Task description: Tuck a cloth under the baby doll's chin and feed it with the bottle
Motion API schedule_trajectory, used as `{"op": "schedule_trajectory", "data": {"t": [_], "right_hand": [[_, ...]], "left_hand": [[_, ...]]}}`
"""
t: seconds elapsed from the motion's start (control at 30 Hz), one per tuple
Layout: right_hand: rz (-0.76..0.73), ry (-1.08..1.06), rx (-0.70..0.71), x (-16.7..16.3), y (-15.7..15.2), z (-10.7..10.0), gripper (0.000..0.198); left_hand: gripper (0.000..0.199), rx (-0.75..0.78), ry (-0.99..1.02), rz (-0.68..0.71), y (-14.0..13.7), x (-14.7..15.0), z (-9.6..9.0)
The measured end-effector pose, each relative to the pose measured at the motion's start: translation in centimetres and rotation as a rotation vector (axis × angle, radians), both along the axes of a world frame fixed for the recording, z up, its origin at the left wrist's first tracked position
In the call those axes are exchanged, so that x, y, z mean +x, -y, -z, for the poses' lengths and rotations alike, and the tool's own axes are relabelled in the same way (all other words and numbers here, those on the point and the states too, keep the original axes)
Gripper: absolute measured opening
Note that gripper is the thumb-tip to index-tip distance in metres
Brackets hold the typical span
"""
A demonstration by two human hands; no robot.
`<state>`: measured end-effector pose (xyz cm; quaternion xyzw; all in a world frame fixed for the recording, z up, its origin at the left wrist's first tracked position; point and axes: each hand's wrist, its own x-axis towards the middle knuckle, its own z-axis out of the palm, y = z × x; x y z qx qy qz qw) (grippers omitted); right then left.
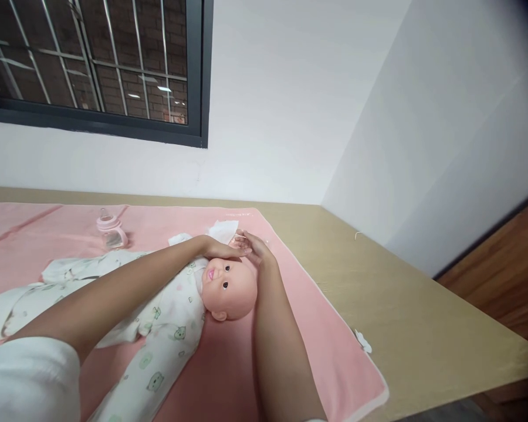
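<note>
Below barred window [92, 58], doll [187, 308] on pink mat [224, 369], right fingers [254, 241] apart, left fingers [226, 250] unclear

Ahead of me, a white wall [286, 105] meets a second pale wall [431, 135], and metal bars [114, 58] cross a dark-framed window [197, 76] with brickwork [152, 55] behind. Small bright reflections [163, 89] dot the glass. A tan table [378, 281] reaches into the corner, near a brown wood-grained panel [506, 275].

I see barred window [92, 61] upper left, pink-trimmed bottle [111, 230] left of centre on pink mat [229, 375], white scrap [363, 341] lower right, brown wood panel [508, 269] far right.
</note>
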<state>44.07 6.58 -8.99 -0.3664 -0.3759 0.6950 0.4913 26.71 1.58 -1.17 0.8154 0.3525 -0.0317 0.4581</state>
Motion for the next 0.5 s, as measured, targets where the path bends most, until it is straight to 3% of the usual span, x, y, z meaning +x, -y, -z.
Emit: {"op": "schedule_trajectory", "data": {"t": [0.1, 0.33, 0.5], "right_hand": [[0.048, 0.057, -0.014, -0.5, -0.3, 0.5, 0.007], [0.035, 0.11, 0.024, -1.5, -0.5, 1.0, 0.012], [0.037, 0.081, 0.062, -2.1, -0.9, 1.5, 0.009]], "left_hand": [[0.071, 0.005, -0.096, 0.0, -0.2, -0.6, -1.2], [0.044, 0.496, -0.125, -0.186, 1.9, -4.8, -4.2], [0.045, 0.556, 0.003, -0.359, 5.0, -9.5, -5.2]]}}
